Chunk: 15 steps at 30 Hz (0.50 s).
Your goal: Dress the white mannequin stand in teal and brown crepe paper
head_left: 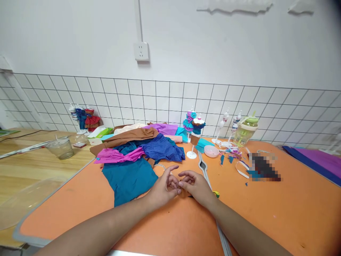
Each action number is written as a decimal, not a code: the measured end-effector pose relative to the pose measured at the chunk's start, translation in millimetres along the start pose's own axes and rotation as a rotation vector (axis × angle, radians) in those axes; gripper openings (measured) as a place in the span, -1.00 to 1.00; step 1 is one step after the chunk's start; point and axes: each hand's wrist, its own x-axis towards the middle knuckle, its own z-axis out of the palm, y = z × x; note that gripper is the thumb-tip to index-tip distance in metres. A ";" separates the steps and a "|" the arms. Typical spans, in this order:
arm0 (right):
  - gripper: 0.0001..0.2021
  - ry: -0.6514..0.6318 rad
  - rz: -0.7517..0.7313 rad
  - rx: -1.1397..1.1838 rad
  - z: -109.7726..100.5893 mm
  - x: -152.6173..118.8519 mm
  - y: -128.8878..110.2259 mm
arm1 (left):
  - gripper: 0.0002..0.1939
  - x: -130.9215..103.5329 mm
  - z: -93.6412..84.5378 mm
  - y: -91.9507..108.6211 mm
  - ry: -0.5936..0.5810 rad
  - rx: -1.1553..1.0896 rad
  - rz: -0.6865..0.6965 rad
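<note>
My left hand [166, 186] and my right hand [196, 185] meet just above the orange table [149, 227]. Fingertips of both are curled together, with the left index finger raised. Whatever lies between them is too small or too hidden to name. Under the right wrist shows the yellow-and-black end of a tool [216, 194], mostly covered. To the left of my hands a teal sheet of crepe paper [129, 179] lies spread out. Behind them stands a small figure dressed in brown and teal paper [195, 138] on a round white base [191, 155].
Crumpled blue [163, 148], pink [118, 155] and brown paper [128, 138] piles up at back left. A pink bowl [211, 151], paper scraps [230, 159] and a green-lidded bottle [246, 131] sit at back right. A glass cup [62, 148] stands on the wooden table.
</note>
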 end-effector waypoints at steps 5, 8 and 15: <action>-0.83 -0.062 0.057 0.094 0.3 0.2 -2.1 | -0.17 -0.4 4.3 1.5 0.024 0.042 0.012; -0.88 -0.051 0.061 0.098 -3.2 2.6 -1.1 | -0.19 1.3 4.7 2.9 0.015 0.095 0.022; -0.81 0.191 0.015 0.264 -45.0 11.5 -1.0 | -0.26 95.7 -23.4 43.7 0.007 0.023 0.141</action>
